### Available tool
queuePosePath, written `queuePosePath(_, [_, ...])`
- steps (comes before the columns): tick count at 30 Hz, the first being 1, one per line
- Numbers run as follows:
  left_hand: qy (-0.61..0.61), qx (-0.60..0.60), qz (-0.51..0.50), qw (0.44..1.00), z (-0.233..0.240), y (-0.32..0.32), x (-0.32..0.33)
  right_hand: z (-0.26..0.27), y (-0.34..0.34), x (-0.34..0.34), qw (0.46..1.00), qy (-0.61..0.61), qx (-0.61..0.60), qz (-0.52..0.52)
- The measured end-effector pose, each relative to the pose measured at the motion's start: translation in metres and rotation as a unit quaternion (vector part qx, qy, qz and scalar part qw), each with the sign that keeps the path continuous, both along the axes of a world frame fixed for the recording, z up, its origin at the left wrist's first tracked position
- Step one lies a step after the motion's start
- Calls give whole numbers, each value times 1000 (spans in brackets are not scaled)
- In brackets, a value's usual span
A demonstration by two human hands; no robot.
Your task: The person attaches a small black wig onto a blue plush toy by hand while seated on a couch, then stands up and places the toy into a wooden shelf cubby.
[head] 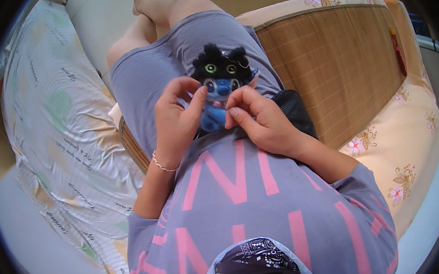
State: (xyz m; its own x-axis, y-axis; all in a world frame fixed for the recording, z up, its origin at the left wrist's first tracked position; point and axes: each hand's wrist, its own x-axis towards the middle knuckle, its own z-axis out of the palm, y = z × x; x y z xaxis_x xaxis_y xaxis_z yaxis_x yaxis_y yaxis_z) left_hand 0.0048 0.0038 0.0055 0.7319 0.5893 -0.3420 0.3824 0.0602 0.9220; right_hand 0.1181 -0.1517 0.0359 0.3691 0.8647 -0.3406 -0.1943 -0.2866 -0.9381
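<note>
On my lap rests a small blue Stitch plush toy (215,116), face up, with a black furry hood (219,58) over its head. The hood has green eyes and small black ears. A metal key ring (243,62) with a clasp lies on the hood. My left hand (176,113) is at the side of the toy's face, its thumb against the cheek and its fingers by the hood's edge; it covers the toy's ear there. Thumb and index finger of my right hand (264,120) are pinched together at the toy's other side, by its chest. What they pinch is hidden.
I sit on a seat with a woven bamboo mat (328,60) and a floral cream cover (381,152). Beside my right hip is a black mesh item (292,107). A printed cloth (62,121) drapes along the left. A red tassel (400,57) lies near the mat's far edge.
</note>
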Motion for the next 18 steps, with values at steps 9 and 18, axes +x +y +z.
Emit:
queuePosePath(9, [-92, -201, -16, 975, -27, 29, -2, -5, -1, 1, 997, -32, -31, 69])
queuePosePath(18, [-100, 359, -88, 924, -27, -1, 2, -20, 1, 7, 985, -145, 0, 93])
